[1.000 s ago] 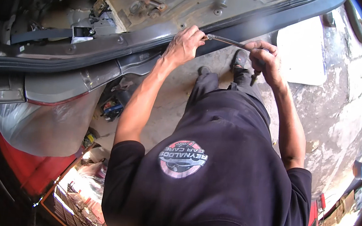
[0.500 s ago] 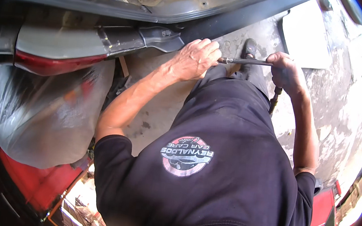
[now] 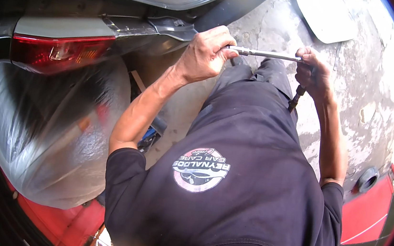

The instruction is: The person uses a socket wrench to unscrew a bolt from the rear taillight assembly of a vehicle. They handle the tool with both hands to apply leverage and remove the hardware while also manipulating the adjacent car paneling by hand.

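My left hand grips the left end of a long metal extension bar that lies level in front of me. My right hand holds the other end, closed around a ratchet handle whose dark grip hangs down below the fist. Both hands are close to the dark trim edge of a grey car body, just below its opening. A red tail light sits to the left of my left arm.
Clear plastic sheeting covers a red body panel at the left. A white flat panel lies on the stained concrete floor. A red car part with a round filler hole is at the right. Small tools lie by my left elbow.
The view has tilted down and left, so the tail light and plastic sheeting now fill the left side. Both hands have kept hold of the bar and ratchet, now held level and lower.
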The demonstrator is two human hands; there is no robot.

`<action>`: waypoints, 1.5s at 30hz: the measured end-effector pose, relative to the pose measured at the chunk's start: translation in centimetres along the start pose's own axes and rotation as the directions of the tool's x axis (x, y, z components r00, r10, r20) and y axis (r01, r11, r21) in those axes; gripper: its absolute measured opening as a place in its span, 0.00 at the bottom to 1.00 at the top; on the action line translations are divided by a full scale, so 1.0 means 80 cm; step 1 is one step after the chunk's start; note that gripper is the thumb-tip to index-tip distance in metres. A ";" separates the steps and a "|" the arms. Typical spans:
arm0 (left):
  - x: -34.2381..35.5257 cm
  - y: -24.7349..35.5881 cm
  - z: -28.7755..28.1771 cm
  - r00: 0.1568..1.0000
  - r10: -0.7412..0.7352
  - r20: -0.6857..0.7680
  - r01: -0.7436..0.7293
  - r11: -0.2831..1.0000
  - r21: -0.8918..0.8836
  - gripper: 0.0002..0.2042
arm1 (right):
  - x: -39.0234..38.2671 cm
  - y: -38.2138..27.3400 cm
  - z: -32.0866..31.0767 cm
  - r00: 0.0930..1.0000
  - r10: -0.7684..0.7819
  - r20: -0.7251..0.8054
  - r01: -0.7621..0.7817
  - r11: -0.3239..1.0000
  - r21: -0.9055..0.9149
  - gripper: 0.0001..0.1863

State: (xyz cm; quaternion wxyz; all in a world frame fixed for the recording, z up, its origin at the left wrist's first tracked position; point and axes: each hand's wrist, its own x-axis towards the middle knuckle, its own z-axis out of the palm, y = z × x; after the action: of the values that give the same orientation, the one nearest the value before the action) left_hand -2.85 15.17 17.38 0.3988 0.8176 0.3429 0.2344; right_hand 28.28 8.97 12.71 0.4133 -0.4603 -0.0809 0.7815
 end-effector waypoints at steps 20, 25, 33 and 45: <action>0.019 0.028 0.116 0.809 -0.588 -0.008 -0.090 -0.110 -0.990 0.10 | -0.048 0.041 -0.125 0.933 -0.319 0.167 0.271 0.927 0.261 0.22; -0.001 0.039 0.149 0.698 -0.694 -0.179 -0.147 0.106 -0.983 0.12 | -0.054 0.040 -0.122 0.939 -0.319 0.128 0.308 0.947 0.096 0.20; -0.026 0.041 0.178 0.618 -0.773 -0.140 -0.163 0.048 -0.985 0.11 | -0.065 0.042 -0.126 0.935 -0.278 0.221 0.304 0.948 -0.092 0.17; -0.029 0.020 0.165 0.590 -0.793 -0.151 -0.107 0.108 -0.988 0.06 | -0.073 0.087 -0.111 0.950 -0.289 0.120 0.310 0.924 -0.226 0.16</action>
State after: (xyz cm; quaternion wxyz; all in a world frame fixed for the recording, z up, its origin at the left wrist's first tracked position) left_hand 4.91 6.24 10.86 0.6956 0.1079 0.4413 0.5566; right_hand 32.64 -1.99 7.98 0.4649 -0.4559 -0.2622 0.7123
